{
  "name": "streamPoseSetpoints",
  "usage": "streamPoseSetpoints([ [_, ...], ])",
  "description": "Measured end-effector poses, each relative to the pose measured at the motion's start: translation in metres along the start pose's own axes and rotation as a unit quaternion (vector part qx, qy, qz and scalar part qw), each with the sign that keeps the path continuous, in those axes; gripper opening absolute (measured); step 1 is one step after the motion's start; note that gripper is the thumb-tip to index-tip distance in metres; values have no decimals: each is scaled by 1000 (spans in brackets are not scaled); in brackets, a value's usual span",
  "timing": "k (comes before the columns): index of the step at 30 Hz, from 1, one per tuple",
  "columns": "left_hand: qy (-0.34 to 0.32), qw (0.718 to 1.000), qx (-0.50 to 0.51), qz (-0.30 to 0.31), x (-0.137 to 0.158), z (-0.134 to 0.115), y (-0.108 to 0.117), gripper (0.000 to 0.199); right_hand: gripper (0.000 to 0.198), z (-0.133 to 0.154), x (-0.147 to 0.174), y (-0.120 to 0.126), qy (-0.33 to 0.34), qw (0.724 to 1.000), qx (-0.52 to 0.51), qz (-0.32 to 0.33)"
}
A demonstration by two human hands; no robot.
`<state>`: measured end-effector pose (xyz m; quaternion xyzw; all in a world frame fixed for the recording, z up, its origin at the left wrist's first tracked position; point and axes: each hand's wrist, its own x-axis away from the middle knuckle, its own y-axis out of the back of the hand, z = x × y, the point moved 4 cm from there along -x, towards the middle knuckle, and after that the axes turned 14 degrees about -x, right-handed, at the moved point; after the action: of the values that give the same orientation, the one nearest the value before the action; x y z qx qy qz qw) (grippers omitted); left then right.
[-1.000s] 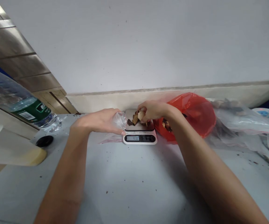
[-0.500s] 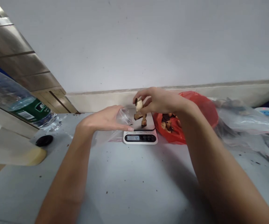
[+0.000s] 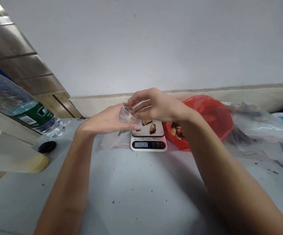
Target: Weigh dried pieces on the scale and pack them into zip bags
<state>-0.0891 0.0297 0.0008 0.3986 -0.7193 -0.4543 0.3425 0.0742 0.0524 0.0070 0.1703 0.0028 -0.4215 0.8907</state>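
Observation:
My left hand (image 3: 109,120) is wrapped round a small clear plastic bag (image 3: 126,115), its mouth facing right, with the thumb stretched over the scale's edge. At that mouth is my right hand (image 3: 151,106), fingers curved and apart; no piece shows between them. Something pale shows through the plastic. Just below, a white digital kitchen scale (image 3: 148,145) bears two brown dried pieces (image 3: 152,128), like dried mushroom; its display seems to read 4.7. Right of the scale, a red plastic bag (image 3: 211,114) gapes with more dried pieces (image 3: 177,130) inside.
Flat clear bags (image 3: 114,141) lie left of the scale. A large water bottle (image 3: 31,112), a black cap (image 3: 47,147) and a whitish container (image 3: 11,155) are at left. Filled clear bags (image 3: 251,119) and a cable lie right. The wall (image 3: 156,42) rises behind the table.
My right hand has moved left from above the scale to the clear bag's mouth. The pale piece it held no longer shows in its fingers. The display went from about 4.9 to 4.7.

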Motion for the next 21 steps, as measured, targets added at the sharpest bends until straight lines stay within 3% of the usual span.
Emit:
streamPoseSetpoints([
  [3, -5, 1000, 16, 7, 1, 1, 1, 72, 21, -1, -1, 1, 23, 1000, -10, -3],
  [7, 16, 999, 13, -26, 4, 5, 7, 80, 8, -1, -1, 7, 85, 994, -49, -46],
  [12, 16, 998, 23, -49, 8, 5, 11, 82, 9, -3, -4, 4, 122, 989, -86, -8],
  [15, 48, 997, -9, -53, 11, 9, 14, 85, 8, -3, -5, 14, 126, 982, -100, -98],
  [18, 83, 994, -53, -36, 16, 15, 16, 86, 14, -10, -3, 24, 19, 986, 13, -167],
  [21, 86, 992, -89, -2, 16, 19, 14, 83, 31, -24, 1, 27, -173, 958, 191, -126],
])
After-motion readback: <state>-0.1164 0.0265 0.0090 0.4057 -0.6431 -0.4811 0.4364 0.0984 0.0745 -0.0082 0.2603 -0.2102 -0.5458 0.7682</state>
